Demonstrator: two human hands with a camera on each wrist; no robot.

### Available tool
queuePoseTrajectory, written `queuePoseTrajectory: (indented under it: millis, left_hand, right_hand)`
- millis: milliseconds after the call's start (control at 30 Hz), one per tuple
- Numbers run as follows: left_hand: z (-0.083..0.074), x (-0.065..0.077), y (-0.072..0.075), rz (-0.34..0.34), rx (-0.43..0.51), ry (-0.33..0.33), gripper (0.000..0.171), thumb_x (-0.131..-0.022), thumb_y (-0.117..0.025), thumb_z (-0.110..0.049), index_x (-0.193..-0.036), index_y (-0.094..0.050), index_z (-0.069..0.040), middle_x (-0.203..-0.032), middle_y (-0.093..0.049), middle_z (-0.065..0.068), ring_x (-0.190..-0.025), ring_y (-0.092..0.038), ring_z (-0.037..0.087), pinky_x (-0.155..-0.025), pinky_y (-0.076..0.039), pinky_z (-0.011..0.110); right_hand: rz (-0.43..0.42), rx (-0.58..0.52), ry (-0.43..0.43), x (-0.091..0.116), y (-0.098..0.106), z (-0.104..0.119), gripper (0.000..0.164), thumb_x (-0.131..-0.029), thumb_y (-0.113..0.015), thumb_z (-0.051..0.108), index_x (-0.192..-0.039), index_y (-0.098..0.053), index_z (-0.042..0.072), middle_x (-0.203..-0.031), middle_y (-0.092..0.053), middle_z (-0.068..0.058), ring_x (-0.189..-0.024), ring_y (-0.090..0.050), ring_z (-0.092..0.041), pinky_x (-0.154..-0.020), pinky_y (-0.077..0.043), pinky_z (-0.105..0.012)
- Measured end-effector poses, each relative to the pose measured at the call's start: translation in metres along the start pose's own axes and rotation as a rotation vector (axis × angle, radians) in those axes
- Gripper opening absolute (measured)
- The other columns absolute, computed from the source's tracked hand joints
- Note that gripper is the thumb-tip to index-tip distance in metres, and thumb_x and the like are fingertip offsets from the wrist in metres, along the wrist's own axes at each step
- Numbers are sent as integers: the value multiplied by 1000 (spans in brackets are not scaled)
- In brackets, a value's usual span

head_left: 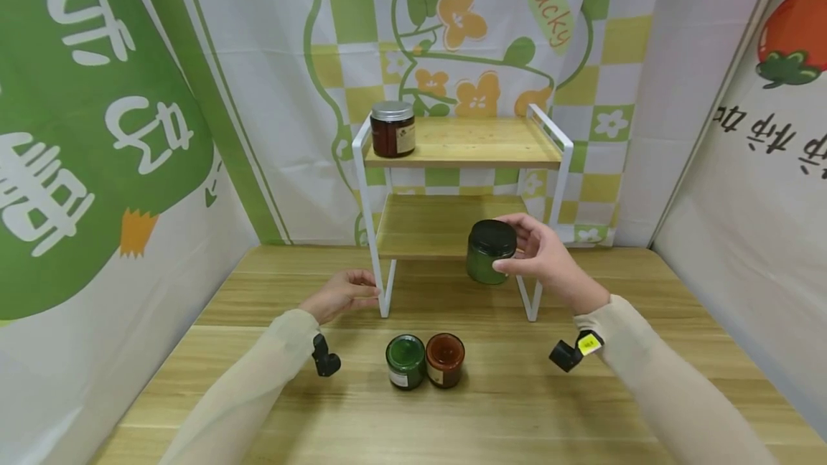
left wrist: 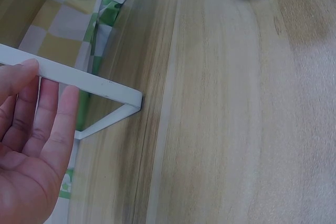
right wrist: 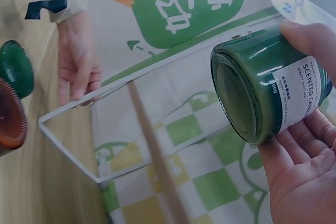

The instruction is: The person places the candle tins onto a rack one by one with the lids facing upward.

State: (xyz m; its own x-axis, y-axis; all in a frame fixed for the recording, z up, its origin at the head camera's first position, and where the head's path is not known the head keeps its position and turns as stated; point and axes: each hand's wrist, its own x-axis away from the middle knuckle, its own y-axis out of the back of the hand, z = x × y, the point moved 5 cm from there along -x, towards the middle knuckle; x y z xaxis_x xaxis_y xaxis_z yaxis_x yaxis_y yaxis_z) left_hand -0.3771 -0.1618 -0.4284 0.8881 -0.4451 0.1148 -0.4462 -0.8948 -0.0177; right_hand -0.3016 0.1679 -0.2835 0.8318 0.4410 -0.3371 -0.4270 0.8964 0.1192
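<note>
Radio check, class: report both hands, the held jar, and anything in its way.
Left hand holding rack leg. Right hand gripping black-topped jar in midair. Green jar, brown jar on table, neither touching the held one; no blockage seen.

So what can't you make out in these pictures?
Head view: the label on the jar on the top shelf, too small to read.
Left wrist: part of the left hand, cut off by the left edge.
Right wrist: part of the held green jar, hidden by the right hand; amber jar, partly cut off by the left edge.
</note>
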Motion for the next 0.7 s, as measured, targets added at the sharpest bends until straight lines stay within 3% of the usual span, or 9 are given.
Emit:
queuePoseTrajectory:
  millis: [100, 300, 500, 700]
  left_hand:
    - [0, 0, 0, -5, 6, 3, 10, -94, -55, 6, -98, -53, -4, -94, -58, 5, -100, -65, 24, -106, -47, 47]
    - [-1, 0, 0, -12, 17, 10, 12, -94, -55, 6, -96, -54, -6, -96, -58, 5, -95, -65, 19, -109, -43, 51]
    - [-1, 0, 0, -13, 22, 8, 12, -94, -55, 6, -96, -55, -6, -96, -58, 5, -94, -65, 19, -110, -41, 52]
    - [0, -2, 0, -5, 10, 4, 12, -94, -54, 7, -96, -55, -5, -94, -58, 4, -93, -65, 18, -106, -46, 49]
  right_hand:
    - [-1, 3, 10, -5, -2, 13, 56, -81, -70, -8, -129, -47, 7, -121, -59, -1, -105, -63, -12, -71, -58, -20]
    - [-24, 10, 49, -19, -4, 41, 56, -79, -70, -11, -127, -50, 8, -120, -60, 0, -104, -63, -12, -81, -59, -21]
    - [-37, 29, 82, -39, -4, 69, 51, -81, -69, -7, -126, -50, 7, -118, -61, -1, -103, -63, -12, -75, -58, -20]
    - [-57, -41, 98, -59, -2, 90, 48, -82, -67, -10, -125, -50, 5, -117, -62, -3, -102, -63, -12, -78, -57, -19]
